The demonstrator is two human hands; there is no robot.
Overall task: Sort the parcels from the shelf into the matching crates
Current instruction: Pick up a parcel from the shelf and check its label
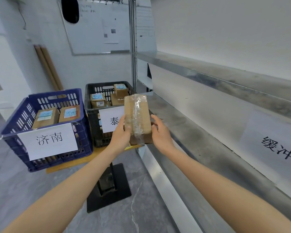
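Parcel [138, 115]: taped, upright, before black crate [94, 121].
Left hand [122, 134]: grips parcel's left edge.
Right hand [160, 132]: grips parcel's right edge.

Both bare forearms stretched forward and converging, left hand [123, 134] gripping the parcel [138, 113], thumb on its front, right hand [160, 132] holding the opposite edge, fingers curled

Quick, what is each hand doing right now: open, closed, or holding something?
Left hand: holding the taped parcel by its left side.
Right hand: holding the same parcel by its right side.
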